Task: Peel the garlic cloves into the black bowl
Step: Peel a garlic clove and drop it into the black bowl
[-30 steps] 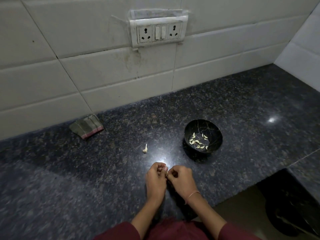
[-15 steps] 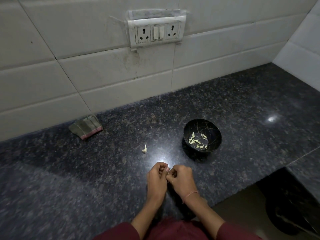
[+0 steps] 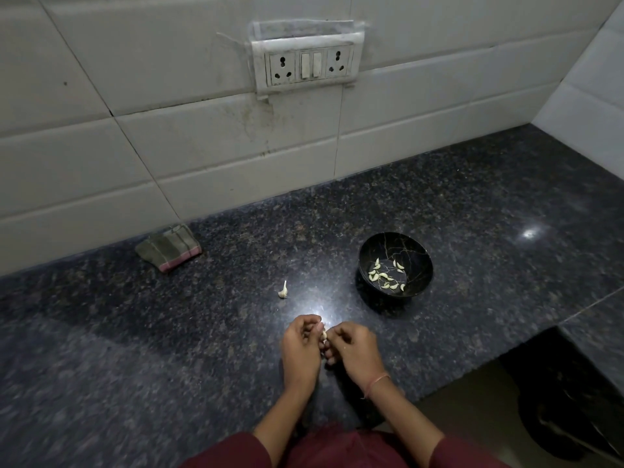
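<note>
I see a dark speckled counter [image 3: 135,349] meeting a white tiled wall [image 3: 135,136] at the far side, with a socket panel [image 3: 307,64] on it. A folded cloth [image 3: 169,248] lies left by the wall; a glint [image 3: 529,234] shines right.

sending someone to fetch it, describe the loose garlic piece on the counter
On the dark granite counter, look left of the black bowl. The small white garlic piece lies alone there on bare stone, unlike the cloves inside the bowl.
</note>
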